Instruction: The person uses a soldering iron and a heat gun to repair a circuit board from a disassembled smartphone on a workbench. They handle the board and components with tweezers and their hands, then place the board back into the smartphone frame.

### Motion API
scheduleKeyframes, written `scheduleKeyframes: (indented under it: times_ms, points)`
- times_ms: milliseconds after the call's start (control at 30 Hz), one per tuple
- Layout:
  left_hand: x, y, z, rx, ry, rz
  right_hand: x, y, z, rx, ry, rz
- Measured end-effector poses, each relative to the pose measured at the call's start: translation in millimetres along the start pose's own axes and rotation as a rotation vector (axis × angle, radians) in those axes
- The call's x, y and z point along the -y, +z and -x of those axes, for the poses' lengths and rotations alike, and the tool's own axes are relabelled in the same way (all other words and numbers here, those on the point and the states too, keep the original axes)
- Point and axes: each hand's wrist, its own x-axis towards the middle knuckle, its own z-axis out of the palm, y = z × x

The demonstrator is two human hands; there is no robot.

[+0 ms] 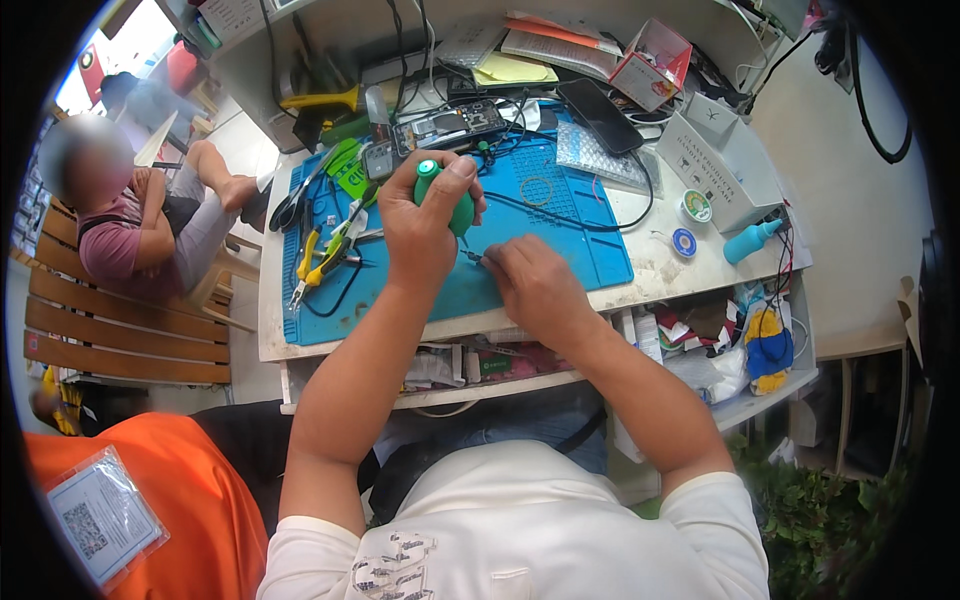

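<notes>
Green tool [463, 214] in left grip [425, 205]; drawer [770, 397] holds bags [731, 373].

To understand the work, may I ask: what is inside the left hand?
A green tool; its rounded top and thin tip show. The part of it behind the fingers is covered.

Two working hands [425, 215] — one bulbous green tool [461, 212]. One blue work mat [597, 262], one teal bottle [750, 243], one blue spool [684, 242].

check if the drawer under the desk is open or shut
Open: the drawer juts out beyond the desk, its contents showing.
</notes>
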Motion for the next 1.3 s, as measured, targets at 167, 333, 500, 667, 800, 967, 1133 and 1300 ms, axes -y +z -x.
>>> scheduleKeyframes:
  times_ms: [167, 333, 500, 667, 800, 967, 1133, 1300]
  points:
    - [2, -14, -1, -0.005, -0.076, 0.051, 2, -3, -2, 0.023, -0.003, 0.022]
    - [-9, 3, 1, -0.085, -0.094, 0.037, 1, -1, 0, 0.010, 0.007, 0.008]
    - [-1, -5, -1, -0.011, -0.097, -0.020, -1, -1, 0, 0.031, -0.001, 0.042]
    - [2, -12, -1, -0.027, -0.090, -0.005, -1, -2, 0, 0.003, 0.004, -0.013]
    - [-1, -3, 1, -0.095, -0.048, 0.074, 3, -8, -1, 0.031, 0.044, -0.088]
    - [-1, 6, 2, -0.039, -0.027, -0.008, 2, -9, -2, 0.020, 0.068, -0.145]
    - [8, -16, 0, 0.071, -0.050, -0.030, 1, -8, -3, 0.011, 0.059, -0.137]
    - [-5, 1, 6, 0.023, -0.063, -0.010, 0, -7, -2, 0.014, 0.072, -0.134]
